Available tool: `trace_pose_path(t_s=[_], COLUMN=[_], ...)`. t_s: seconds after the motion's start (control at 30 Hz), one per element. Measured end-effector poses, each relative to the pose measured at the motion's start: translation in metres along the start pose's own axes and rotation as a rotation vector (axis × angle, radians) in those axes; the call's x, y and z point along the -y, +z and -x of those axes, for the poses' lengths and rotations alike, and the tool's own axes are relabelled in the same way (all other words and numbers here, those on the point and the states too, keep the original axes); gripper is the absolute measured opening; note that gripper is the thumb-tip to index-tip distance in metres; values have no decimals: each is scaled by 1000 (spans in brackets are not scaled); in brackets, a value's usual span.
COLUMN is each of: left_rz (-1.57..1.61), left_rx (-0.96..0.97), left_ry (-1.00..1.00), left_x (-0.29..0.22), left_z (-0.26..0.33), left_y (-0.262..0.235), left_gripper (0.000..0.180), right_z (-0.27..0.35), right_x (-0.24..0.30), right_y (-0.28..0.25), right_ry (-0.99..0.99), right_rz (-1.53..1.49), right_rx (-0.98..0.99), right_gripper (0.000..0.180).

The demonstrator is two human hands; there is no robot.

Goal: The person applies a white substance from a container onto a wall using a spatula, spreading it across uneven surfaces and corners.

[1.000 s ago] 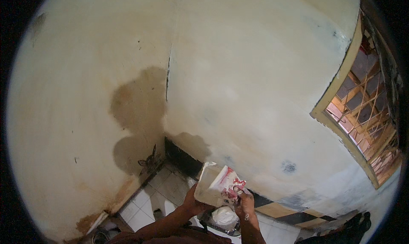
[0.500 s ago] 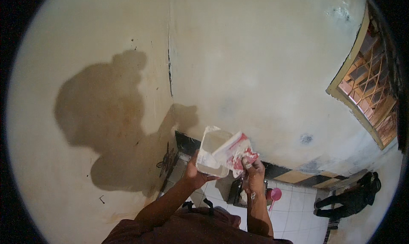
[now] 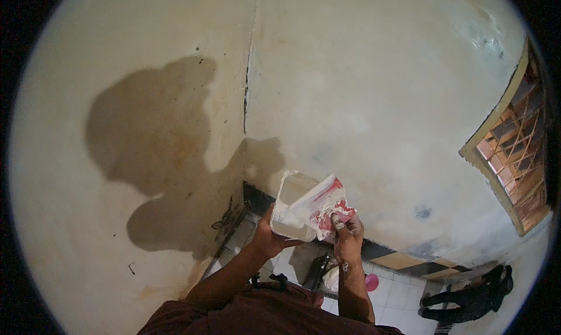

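My left hand point(image 3: 267, 239) grips a white rectangular plastic tub point(image 3: 300, 235) from its left side and underneath. The tub is tilted, with white paste smeared on its rim and inside. In my right hand point(image 3: 349, 241) is a flat red-and-white scraper point(image 3: 328, 210), coated with white paste. Its pale edge lies over the tub's right side; whether it presses on the rim, I cannot tell. White paste sticks to my right thumb and wrist.
A wall corner point(image 3: 246, 101) with a dark crack stands ahead. A barred window point(image 3: 514, 154) is at right. Below are white floor tiles point(image 3: 397, 288), a pink dipper point(image 3: 371, 282) partly behind my forearm, and a dark clothing-like shape point(image 3: 470, 300). Checkered tiles point(image 3: 421, 266) line the wall's base.
The view has shifted, so the corner and window sit farther right. The scraper has turned slightly, showing more of its face over the tub. Both hands keep their holds.
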State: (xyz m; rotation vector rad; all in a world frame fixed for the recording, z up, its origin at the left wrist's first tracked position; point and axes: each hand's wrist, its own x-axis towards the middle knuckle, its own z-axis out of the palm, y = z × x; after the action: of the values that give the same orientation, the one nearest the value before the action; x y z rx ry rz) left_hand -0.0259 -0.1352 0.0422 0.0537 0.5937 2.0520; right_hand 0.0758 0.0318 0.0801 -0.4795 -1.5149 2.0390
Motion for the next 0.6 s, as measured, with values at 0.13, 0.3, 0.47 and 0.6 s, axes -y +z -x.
trace_pose_path(t_s=[0.13,0.3,0.47,0.6], left_rz=[27,-253,25,73], left_rx=[-31,1,-36,-120], left_ry=[15,226,80,73], left_x=[10,26,35,37], left_z=[-22,-44,-69,-80], left_y=[17,29,28,33], left_gripper=[69,68,65,62], right_z=[-20,-46,-72,-83], right_x=[5,5,4,5], right_y=[-20,-43,-69,-71], right_ry=[15,22,77,10], right_rz=[38,165,111,158], right_rx=[32,48,112,79], right_gripper=[18,14,19,17])
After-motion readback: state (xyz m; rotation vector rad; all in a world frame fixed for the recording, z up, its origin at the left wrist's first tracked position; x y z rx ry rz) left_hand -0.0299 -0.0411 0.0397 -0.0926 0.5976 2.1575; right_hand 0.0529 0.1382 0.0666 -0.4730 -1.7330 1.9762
